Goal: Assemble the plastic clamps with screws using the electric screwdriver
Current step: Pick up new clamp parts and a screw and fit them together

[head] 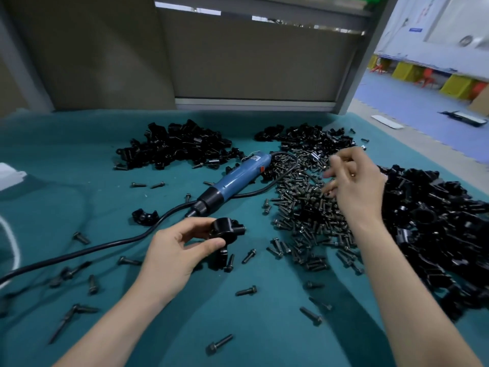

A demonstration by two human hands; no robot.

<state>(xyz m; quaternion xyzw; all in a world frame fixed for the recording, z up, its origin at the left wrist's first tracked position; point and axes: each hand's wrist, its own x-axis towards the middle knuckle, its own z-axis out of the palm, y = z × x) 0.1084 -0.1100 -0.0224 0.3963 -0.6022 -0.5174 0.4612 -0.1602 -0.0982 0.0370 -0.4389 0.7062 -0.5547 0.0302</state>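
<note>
We grip the clamp (225, 230) in the left hand (173, 249); fingers of the right hand (356, 188) probe the screw pile (299, 205), pinch unclear; next: seat one.

The right hand (352, 178) is blurred over the screw pile (304, 207); whether its fingers pinch a screw is unclear. The black cord (79, 250) leaves the left edge.

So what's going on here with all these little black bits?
A person is assembling plastic clamps. The left hand grips a black clamp over the green cloth, while the right hand reaches into the pile of screws; blur hides whether it has one. The blue electric screwdriver lies unheld on the cloth, beside heaps of clamp parts.
</note>
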